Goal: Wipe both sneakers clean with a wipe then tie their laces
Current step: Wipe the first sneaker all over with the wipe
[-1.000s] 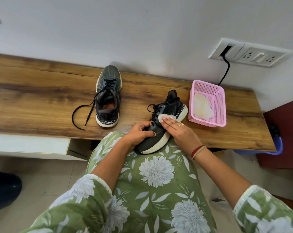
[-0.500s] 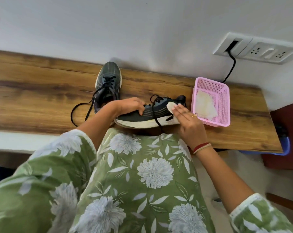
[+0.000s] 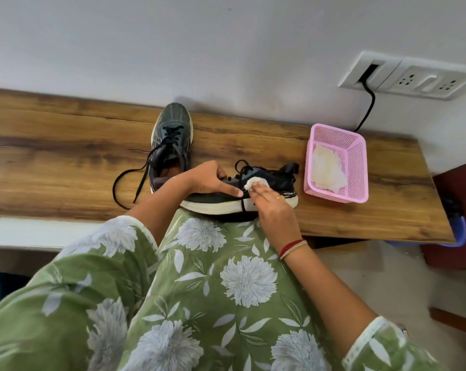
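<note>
- Left hand (image 3: 210, 179): curled over the top of the near sneaker (image 3: 276, 180) at its forefoot and gripping it. The forefinger lies straight along the side, with its tip just beside the wipe (image 3: 254, 182).
- Right hand (image 3: 274, 210): the fingers are extended and press the bunched white wipe against the side of the near sneaker, about mid-length and below the lace eyelets. The thumb is hidden, so no pinch on the wipe can be confirmed.
- Near sneaker: dark upper and white sole, set crosswise at the near edge of the table (image 3: 65, 156). The toe points left under the left hand and the heel points right. One black lace hangs down across the sole, just left of the right hand.
- Far sneaker (image 3: 171, 145): stands upright, left of and beyond the hands, with its toe toward the wall. Its heel is partly hidden behind the left forearm. Its laces (image 3: 173, 135) are untied, and the loose ends trail left and nearward over the wood.
- Pink basket (image 3: 359, 170): on the table to the right of the near sneaker's heel, close to it but apart. It holds spare wipes (image 3: 326, 170).
- Wall socket (image 3: 411, 76): on the wall at far right, with a black cable (image 3: 368, 108) dropping behind the basket.
</note>
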Available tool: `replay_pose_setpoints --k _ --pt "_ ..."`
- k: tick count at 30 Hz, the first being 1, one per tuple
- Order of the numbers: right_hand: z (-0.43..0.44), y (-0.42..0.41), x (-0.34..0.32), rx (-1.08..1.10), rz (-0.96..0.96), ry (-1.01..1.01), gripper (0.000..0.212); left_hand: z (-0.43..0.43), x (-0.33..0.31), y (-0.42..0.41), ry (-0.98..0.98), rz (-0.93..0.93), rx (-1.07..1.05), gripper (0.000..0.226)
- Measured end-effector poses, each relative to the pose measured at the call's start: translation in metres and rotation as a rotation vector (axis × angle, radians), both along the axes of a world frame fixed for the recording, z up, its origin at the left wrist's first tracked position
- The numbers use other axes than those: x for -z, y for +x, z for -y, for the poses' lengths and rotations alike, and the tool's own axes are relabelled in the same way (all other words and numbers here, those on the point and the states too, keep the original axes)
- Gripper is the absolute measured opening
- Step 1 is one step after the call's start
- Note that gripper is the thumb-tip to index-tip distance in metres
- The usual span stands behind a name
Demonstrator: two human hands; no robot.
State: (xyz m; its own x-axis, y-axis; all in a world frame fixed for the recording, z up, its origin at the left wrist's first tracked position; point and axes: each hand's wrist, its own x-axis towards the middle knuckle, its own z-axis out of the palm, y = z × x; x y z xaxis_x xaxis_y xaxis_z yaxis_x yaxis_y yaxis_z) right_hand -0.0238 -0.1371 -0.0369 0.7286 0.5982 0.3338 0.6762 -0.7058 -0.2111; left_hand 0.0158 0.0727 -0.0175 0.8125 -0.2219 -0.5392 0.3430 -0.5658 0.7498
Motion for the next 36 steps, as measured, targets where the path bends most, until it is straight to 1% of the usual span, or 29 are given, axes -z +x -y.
replay_pose_setpoints --k 2,3,5,6,7,9,11,12,13,14,16,17,18,20,21,23,25,28,31,33,35,36 --pt "0.004 -0.003 -0.001 -0.161 0.049 -0.044 0.031 -0.001 0.001 -0.001 0.014 -0.031 0.042 0.061" --pt "0.007 -0.001 -0.002 -0.248 0.073 -0.075 0.031 -0.001 -0.002 -0.004 0.002 -0.048 0.041 0.058" --pt "0.016 0.008 -0.005 -0.367 0.093 -0.122 0.033 -0.001 -0.008 -0.007 -0.070 -0.070 -0.090 0.043" --pt "0.020 0.013 -0.007 -0.371 0.082 -0.130 0.038 -0.002 -0.008 -0.008 -0.098 -0.091 -0.184 0.038" --pt "0.021 0.018 -0.008 -0.329 0.061 -0.124 0.044 -0.003 -0.007 -0.007 -0.117 -0.106 -0.256 0.036" --pt "0.015 0.019 -0.010 -0.175 0.006 -0.040 0.050 -0.005 -0.005 -0.006 -0.043 -0.084 -0.295 0.030" --pt "0.005 0.015 -0.011 -0.033 -0.065 0.076 0.051 -0.009 -0.004 -0.006 0.036 -0.020 -0.259 0.041" --pt "0.001 0.013 -0.010 0.017 -0.106 0.106 0.052 -0.011 -0.002 -0.006 0.039 0.029 -0.242 0.046" --pt "-0.001 0.011 -0.009 0.047 -0.137 0.114 0.051 -0.014 0.001 -0.006 0.032 0.077 -0.256 0.045" --pt "-0.001 0.011 -0.007 0.055 -0.154 0.108 0.050 -0.016 0.000 -0.006 0.023 0.119 -0.282 0.038" --pt "-0.002 0.010 -0.005 0.049 -0.153 0.080 0.049 -0.018 -0.005 -0.013 0.073 0.189 -0.289 0.032" --pt "-0.004 0.009 -0.006 0.047 -0.148 0.068 0.048 -0.018 -0.009 -0.018 0.127 0.221 -0.232 0.036" --pt "-0.006 0.009 -0.007 0.049 -0.136 0.060 0.047 -0.017 -0.011 -0.025 0.194 0.245 -0.143 0.047" --pt "-0.011 0.010 -0.008 0.062 -0.125 0.057 0.043 -0.015 -0.011 -0.044 0.382 0.290 0.069 0.076" --pt "-0.014 0.009 -0.007 0.079 -0.132 0.063 0.041 -0.014 -0.006 -0.053 0.491 0.323 0.131 0.088" --pt "-0.024 0.004 -0.006 0.116 -0.160 0.080 0.039 -0.013 0.007 -0.066 0.649 0.442 0.129 0.100" --pt "-0.035 -0.007 -0.005 0.098 -0.189 0.084 0.038 -0.012 0.017 -0.071 0.718 0.594 0.087 0.101" --pt "-0.044 -0.022 -0.006 -0.017 -0.188 0.063 0.034 -0.014 0.020 -0.076 0.649 0.712 0.020 0.093" --pt "-0.031 -0.013 -0.007 -0.086 -0.092 -0.027 0.041 -0.016 0.022 -0.083 0.594 0.750 -0.018 0.088" --pt "-0.025 -0.006 -0.007 -0.025 -0.070 -0.037 0.041 -0.011 0.022 -0.082 0.619 0.772 -0.036 0.086" --pt "-0.028 -0.010 -0.006 0.044 -0.098 -0.020 0.042 -0.007 0.020 -0.080 0.652 0.772 -0.038 0.085" --pt "-0.033 -0.015 -0.005 0.043 -0.107 -0.014 0.042 -0.006 0.019 -0.079 0.657 0.777 -0.038 0.084"
